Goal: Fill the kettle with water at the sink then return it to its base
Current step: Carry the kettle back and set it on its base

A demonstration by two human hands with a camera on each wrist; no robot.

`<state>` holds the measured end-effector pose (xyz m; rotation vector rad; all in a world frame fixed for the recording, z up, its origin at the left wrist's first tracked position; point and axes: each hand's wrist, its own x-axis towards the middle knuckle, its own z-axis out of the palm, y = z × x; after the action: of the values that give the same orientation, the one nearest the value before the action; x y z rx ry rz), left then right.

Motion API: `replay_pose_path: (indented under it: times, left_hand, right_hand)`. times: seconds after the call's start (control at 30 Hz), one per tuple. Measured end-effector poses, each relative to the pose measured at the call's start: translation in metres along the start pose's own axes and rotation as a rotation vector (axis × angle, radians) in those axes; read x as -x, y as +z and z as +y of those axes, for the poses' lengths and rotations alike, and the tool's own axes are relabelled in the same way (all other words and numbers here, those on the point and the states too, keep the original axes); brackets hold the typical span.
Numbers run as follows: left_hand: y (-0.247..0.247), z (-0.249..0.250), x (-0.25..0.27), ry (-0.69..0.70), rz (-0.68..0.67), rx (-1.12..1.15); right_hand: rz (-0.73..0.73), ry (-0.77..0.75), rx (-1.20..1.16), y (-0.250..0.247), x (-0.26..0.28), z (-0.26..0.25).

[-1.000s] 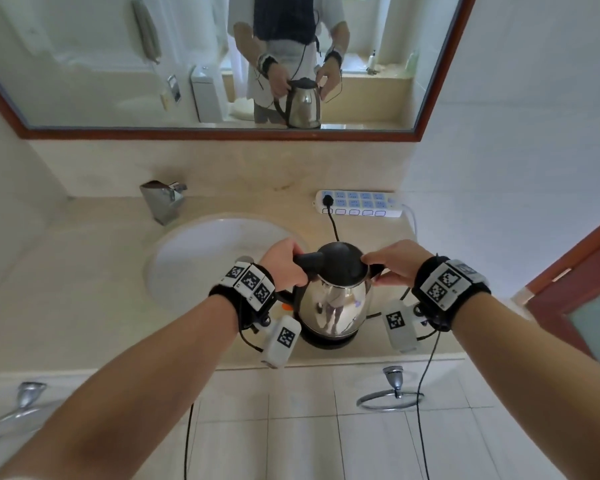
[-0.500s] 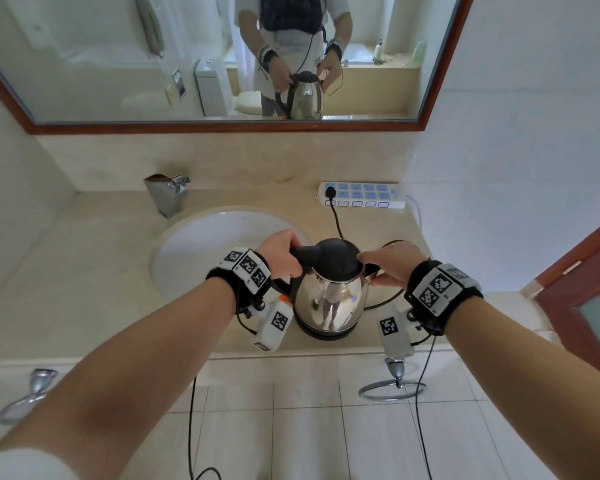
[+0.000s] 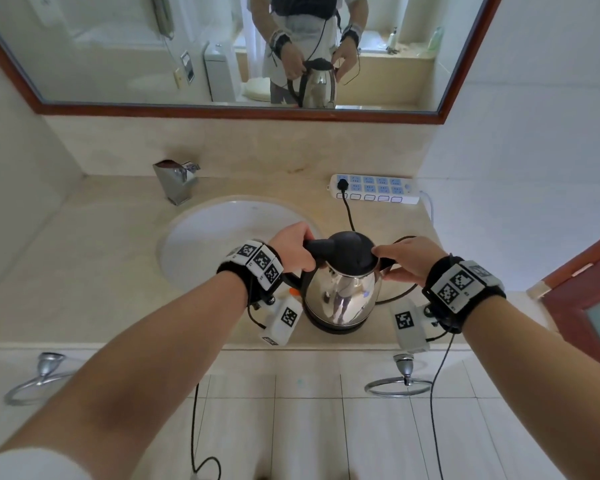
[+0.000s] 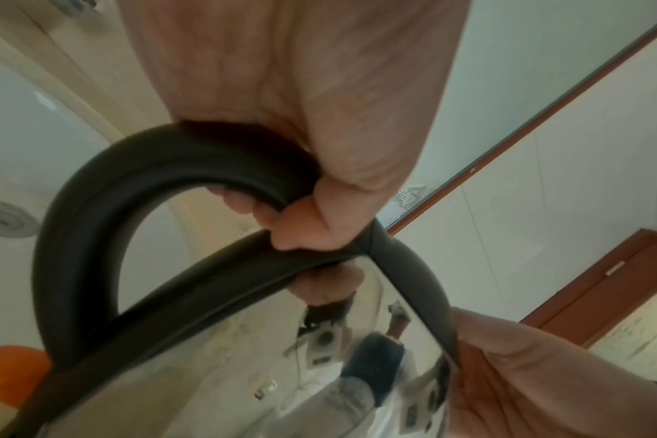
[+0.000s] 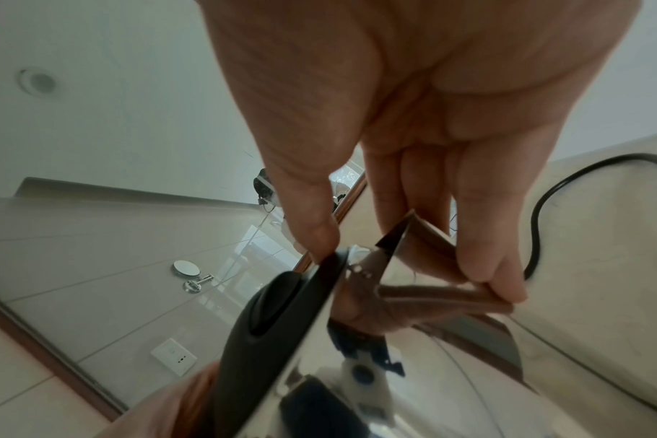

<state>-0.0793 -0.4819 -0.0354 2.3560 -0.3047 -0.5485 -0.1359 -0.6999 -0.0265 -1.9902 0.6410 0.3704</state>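
A steel kettle (image 3: 341, 292) with a black lid (image 3: 343, 252) stands on its black base (image 3: 336, 328) on the counter, right of the sink (image 3: 215, 237). My left hand (image 3: 293, 249) grips the top of the black handle (image 4: 106, 189), fingers curled round it. My right hand (image 3: 405, 259) pinches the kettle's front: the thumb lies on the lid's edge (image 5: 274, 311) and the fingers sit under the spout (image 5: 424, 252). The lid looks closed. The kettle's inside is hidden.
A chrome faucet (image 3: 175, 180) stands behind the sink on the left. A white power strip (image 3: 374, 194) lies by the back wall, and its black cord (image 3: 348, 213) runs to the kettle's base. Towel rings (image 3: 398, 386) hang below the counter's edge. A door (image 3: 589, 278) is at right.
Both hands keep their hold on the kettle, which stays in the same spot on the counter. Only the head view has shifted slightly.
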Motion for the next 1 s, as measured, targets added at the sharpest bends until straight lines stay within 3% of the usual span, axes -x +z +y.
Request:
replay_pose_path:
  times: [0.17, 0.33, 0.5, 0.7, 1.0]
  left_hand:
    - [-0.003, -0.020, 0.006, 0.056, -0.074, 0.186]
    - [0.025, -0.073, 0.005, -0.231, -0.034, 0.815]
    - [0.060, -0.098, 0.000, -0.307, -0.086, 1.101]
    - [0.080, -0.105, 0.000, -0.267, -0.098, 1.096]
    - [0.087, -0.106, -0.007, -0.361, -0.016, 0.960]
  right_hand:
    - [-0.017, 0.046, -0.089, -0.001, -0.002, 0.001]
    - [-0.032, 0.066, -0.180, 0.003, 0.006, -0.003]
    - [-0.078, 0.100, -0.283, 0.005, 0.013, -0.009]
    - [-0.022, 0.074, -0.237, 0.006, 0.005, -0.002]
    - [-0.039, 0.079, -0.348, 0.008, 0.008, -0.003]
